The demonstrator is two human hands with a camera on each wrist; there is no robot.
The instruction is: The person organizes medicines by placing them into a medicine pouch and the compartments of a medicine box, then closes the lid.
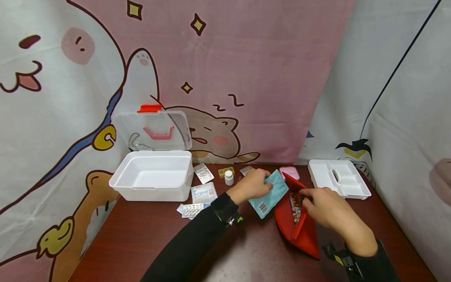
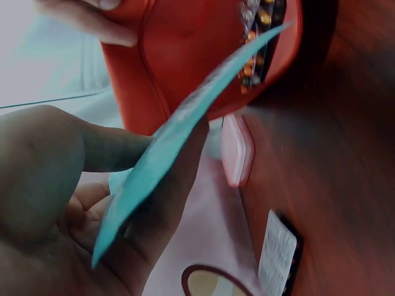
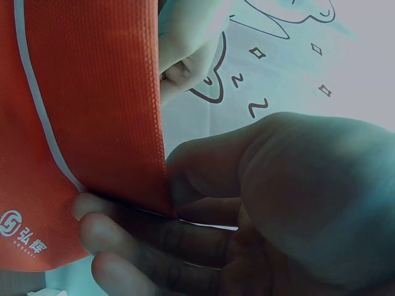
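My left hand (image 1: 251, 185) pinches a flat teal packet (image 1: 270, 195) between thumb and fingers, beside the mouth of a red pouch (image 1: 305, 239). In the left wrist view the packet (image 2: 166, 148) is seen nearly edge-on. The right hand (image 1: 327, 209) grips the pouch's rim, with thumb and fingers on either side of the red fabric (image 3: 105, 111) in the right wrist view. The pouch gapes, and a blister pack of orange and dark pills (image 1: 295, 205) shows inside it. White lettering marks the pouch's outer face.
A white box (image 1: 151, 194) with its clear lid (image 1: 155, 129) raised stands at left. Nearby lie a Surgical packet (image 1: 204, 192), a white blister pack (image 1: 192, 210), a printed card (image 1: 203, 173) and a small white bottle (image 1: 229, 178). A pink case (image 1: 290, 172) and a white compartment tray (image 1: 347, 188) lie behind.
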